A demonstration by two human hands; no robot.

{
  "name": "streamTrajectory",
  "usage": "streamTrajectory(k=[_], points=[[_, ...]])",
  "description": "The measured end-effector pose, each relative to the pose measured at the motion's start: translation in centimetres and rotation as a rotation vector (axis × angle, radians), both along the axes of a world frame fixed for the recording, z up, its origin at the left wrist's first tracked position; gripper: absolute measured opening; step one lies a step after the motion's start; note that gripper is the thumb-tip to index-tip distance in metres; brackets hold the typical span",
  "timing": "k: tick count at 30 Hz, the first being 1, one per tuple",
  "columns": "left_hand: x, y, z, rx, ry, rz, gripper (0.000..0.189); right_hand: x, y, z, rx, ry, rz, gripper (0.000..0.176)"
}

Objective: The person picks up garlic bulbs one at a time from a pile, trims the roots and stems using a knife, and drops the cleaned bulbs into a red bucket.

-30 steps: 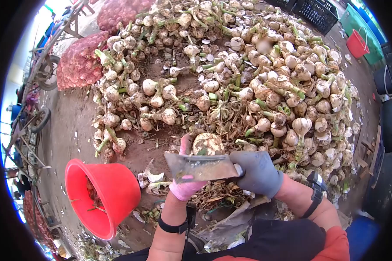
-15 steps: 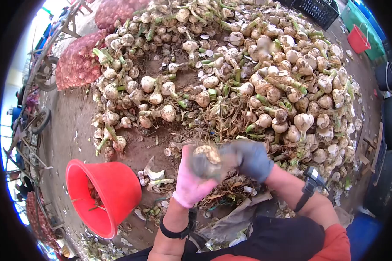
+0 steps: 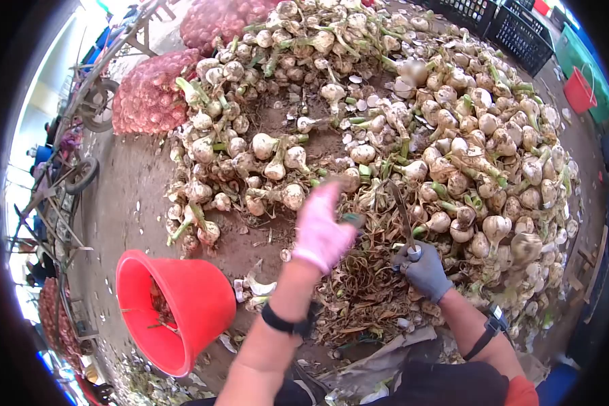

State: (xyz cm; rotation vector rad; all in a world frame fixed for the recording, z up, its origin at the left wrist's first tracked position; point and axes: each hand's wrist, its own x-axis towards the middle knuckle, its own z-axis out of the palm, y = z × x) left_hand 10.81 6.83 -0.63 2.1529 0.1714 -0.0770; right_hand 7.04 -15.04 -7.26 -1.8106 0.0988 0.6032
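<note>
My left hand (image 3: 323,229), in a pink glove, reaches over the near edge of a big heap of garlic bulbs (image 3: 497,229). Its fingers stretch forward and its thumb stands apart, though the fingertips are blurred. Just ahead of it lie bulbs with cut green stems (image 3: 293,196). A grey glove covers my right hand (image 3: 426,271), which is closed round the handle of a knife (image 3: 403,215). The narrow blade points up and away over the heap. Dry stalks and root trimmings (image 3: 358,291) lie between my hands. One bulb (image 3: 525,248) at the right is smeared by motion.
A red bucket (image 3: 213,298) lies tilted at the left with some scraps inside. Red net sacks of bulbs (image 3: 149,95) stand at the back left, near a cart (image 3: 81,172). Black crates (image 3: 521,37) and a smaller red bucket (image 3: 580,91) are at the back right.
My hands were together round a garlic bulb and have separated. The left has moved forward without the bulb; the right has moved right, with the knife now plainly visible. The view has shifted slightly.
</note>
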Motion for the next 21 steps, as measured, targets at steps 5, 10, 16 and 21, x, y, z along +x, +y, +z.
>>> streamTrajectory(k=[5,10,16,21], points=[[1.0,8.5,-9.9,1.139,0.027,-0.012,0.062,0.0,-0.1,-0.1,-0.019,0.019,0.052,0.011],[-2.0,5.3,-7.2,0.028,0.113,0.105,0.064,-0.2,0.1,1.1,-0.003,-0.005,0.091,0.014],[-6.6,0.2,-2.3,-0.553,0.112,-0.066,0.074,-0.5,0.8,6.4,-0.165,-0.428,0.381,0.026],[-8.3,-2.2,-1.0,-0.458,-0.087,-0.117,0.070,-1.3,0.8,8.8,-0.287,-0.556,0.527,0.031]])
